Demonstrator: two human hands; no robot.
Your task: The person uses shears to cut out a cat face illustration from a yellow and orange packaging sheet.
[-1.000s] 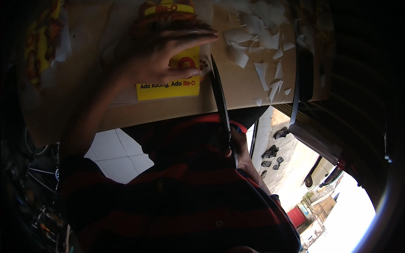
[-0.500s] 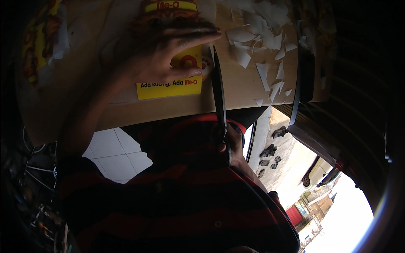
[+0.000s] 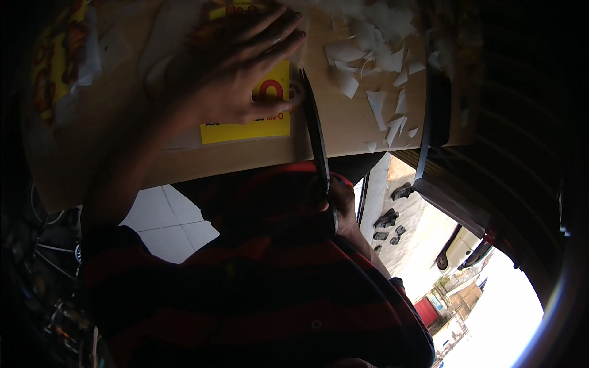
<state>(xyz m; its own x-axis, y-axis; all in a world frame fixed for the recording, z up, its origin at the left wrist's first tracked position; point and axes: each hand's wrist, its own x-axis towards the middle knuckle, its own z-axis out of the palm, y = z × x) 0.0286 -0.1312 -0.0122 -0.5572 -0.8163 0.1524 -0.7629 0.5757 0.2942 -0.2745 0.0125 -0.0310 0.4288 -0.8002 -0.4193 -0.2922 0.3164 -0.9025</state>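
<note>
My left hand (image 3: 236, 83) lies over a yellow printed cutout (image 3: 245, 132) with red lettering and an orange animal picture, its fingers stretched out and spread. Long dark-bladed scissors (image 3: 315, 116) are in my right hand (image 3: 343, 202), close to my body below the table edge. Their blades point away from me, just right of the cutout, with a narrow gap at the tips. My right fingers wrap the handles, partly in shadow. The cutout's upper part is mostly covered by my left hand.
The light brown tabletop (image 3: 346, 138) carries many white paper scraps (image 3: 377, 107) at the far right. Another yellow-and-orange printed piece (image 3: 54, 92) lies at the left. A dark strip (image 3: 438, 110) runs along the table's right side. Beyond are tiled floor (image 3: 165, 214) and dark shoes (image 3: 386, 219).
My left fingers have spread and shifted away from me and slightly left. The scissors' tips have swung a little left and parted slightly; my right hand stays nearly in place.
</note>
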